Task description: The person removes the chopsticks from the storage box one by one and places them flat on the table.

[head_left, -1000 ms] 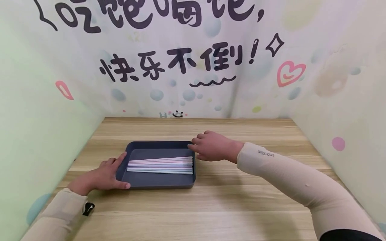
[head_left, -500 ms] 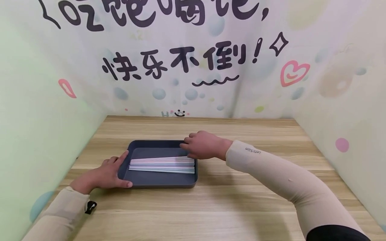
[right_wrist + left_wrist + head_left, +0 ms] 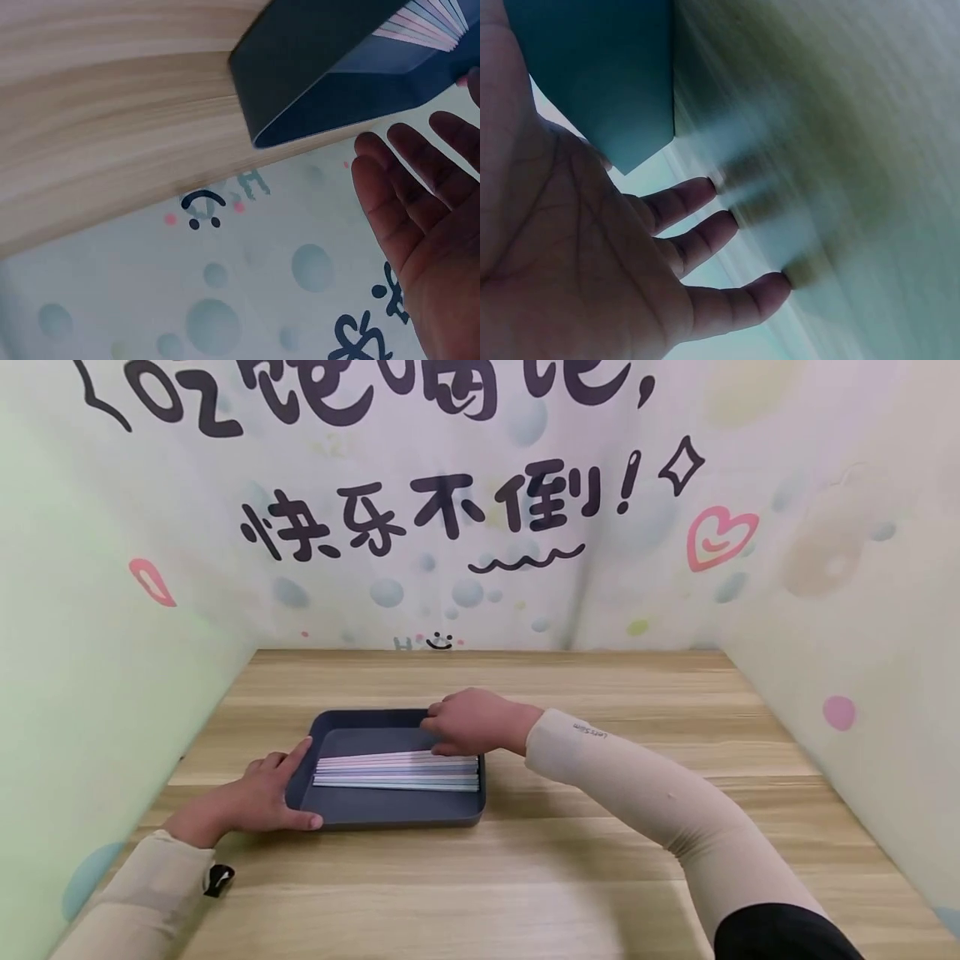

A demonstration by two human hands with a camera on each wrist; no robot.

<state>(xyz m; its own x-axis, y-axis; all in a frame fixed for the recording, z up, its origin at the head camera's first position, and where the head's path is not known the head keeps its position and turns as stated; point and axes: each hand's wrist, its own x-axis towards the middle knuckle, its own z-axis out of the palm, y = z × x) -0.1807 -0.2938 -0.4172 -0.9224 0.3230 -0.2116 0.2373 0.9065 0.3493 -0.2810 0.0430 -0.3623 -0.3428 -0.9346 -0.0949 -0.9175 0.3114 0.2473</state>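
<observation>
Head view shows pale sticks (image 3: pixel 393 771) side by side in the tray (image 3: pixel 367 739), ends close to its right wall. The left hand (image 3: pixel 258 793), fingers spread, touches the tray's left end. The right hand (image 3: pixel 476 721), loosely bent and seemingly holding nothing, hangs over the tray's far right corner. My judgement: brace the tray, lower the right fingertips straight down, and pinch lightly so neighbouring sticks don't roll.

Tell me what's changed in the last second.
The right hand has moved left, now hiding the far right corner of the tray in the head view. It has grasped nothing. The left hand stays at the tray's left end, and the sticks still lie inside.
</observation>
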